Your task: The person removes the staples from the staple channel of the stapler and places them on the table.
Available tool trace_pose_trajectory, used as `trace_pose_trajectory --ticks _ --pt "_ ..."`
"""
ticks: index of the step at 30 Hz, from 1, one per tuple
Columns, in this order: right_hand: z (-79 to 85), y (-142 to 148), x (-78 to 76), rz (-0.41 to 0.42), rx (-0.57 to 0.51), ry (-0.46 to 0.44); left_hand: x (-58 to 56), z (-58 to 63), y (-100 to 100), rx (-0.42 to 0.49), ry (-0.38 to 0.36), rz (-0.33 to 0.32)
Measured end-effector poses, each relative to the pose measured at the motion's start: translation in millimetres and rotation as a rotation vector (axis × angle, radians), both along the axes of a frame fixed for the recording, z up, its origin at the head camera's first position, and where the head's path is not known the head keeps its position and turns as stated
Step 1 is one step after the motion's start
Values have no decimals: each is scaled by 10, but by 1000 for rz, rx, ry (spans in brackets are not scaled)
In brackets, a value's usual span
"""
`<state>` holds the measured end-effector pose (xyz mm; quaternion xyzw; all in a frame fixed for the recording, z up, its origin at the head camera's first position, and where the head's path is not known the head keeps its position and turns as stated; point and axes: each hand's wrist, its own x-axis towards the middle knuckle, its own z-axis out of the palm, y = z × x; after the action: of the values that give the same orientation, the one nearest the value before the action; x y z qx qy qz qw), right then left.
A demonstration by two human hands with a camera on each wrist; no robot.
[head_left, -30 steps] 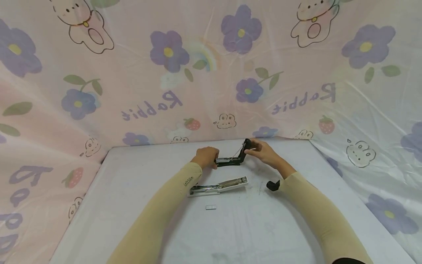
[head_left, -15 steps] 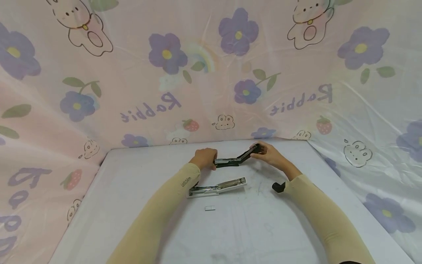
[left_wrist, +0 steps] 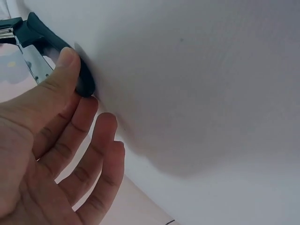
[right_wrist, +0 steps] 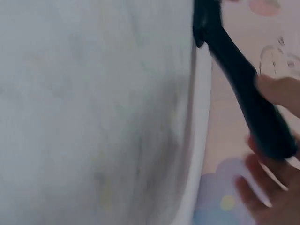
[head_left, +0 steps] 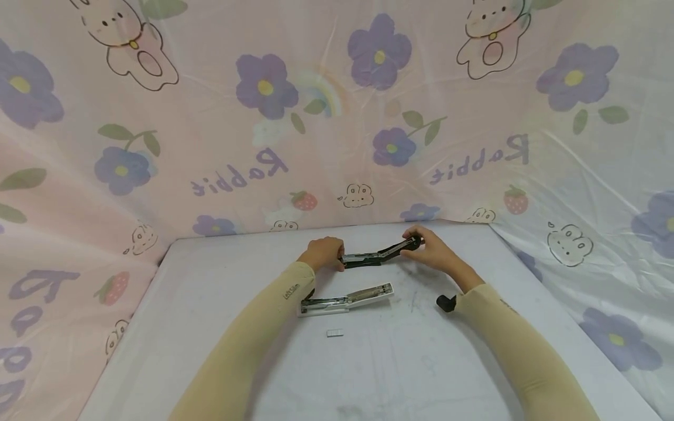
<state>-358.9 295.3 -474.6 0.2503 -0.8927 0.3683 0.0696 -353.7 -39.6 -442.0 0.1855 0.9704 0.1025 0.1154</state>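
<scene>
A black stapler point(head_left: 388, 255) is folded wide open near the back of the table, its metal parts showing on top. My left hand point(head_left: 323, 253) grips its left end; in the left wrist view the thumb lies on the dark end point(left_wrist: 86, 79), two fingertips close under it and the other fingers loose. At the right, my right hand point(head_left: 434, 252) pinches the raised arm of the stapler, which slants up from the hinge. In the right wrist view, this dark arm point(right_wrist: 239, 79) lies between thumb and fingers.
Nearer to me lies a white stapler point(head_left: 368, 294), also unfolded, its left end close by the left sleeve. A short strip of staples point(head_left: 334, 332) lies in front of it. A patterned curtain point(head_left: 316, 175) hangs behind the white table point(head_left: 389, 374).
My right hand has moved right and swung the black stapler's arm from nearly upright down to a low slant. The left hand keeps its grip on the other end.
</scene>
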Motion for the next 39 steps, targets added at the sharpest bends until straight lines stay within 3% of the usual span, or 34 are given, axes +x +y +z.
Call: trace_pose_trajectory --ticks 4,8,14,20,29,39 --pt "60 -172 44 -12 27 224 6 25 16 -17 7 0" --pt "141 -357 100 3 11 325 12 54 32 -38 6 -11" --pt "188 -617 120 120 41 173 62 102 41 -39 2 -16" --pt "89 -835 19 220 110 38 44 54 59 -54 20 -5" --pt "4 -1013 -76 268 172 -29 29 30 112 -102 32 6" --pt "10 -1080 -72 247 172 -56 -10 3 117 -140 30 10"
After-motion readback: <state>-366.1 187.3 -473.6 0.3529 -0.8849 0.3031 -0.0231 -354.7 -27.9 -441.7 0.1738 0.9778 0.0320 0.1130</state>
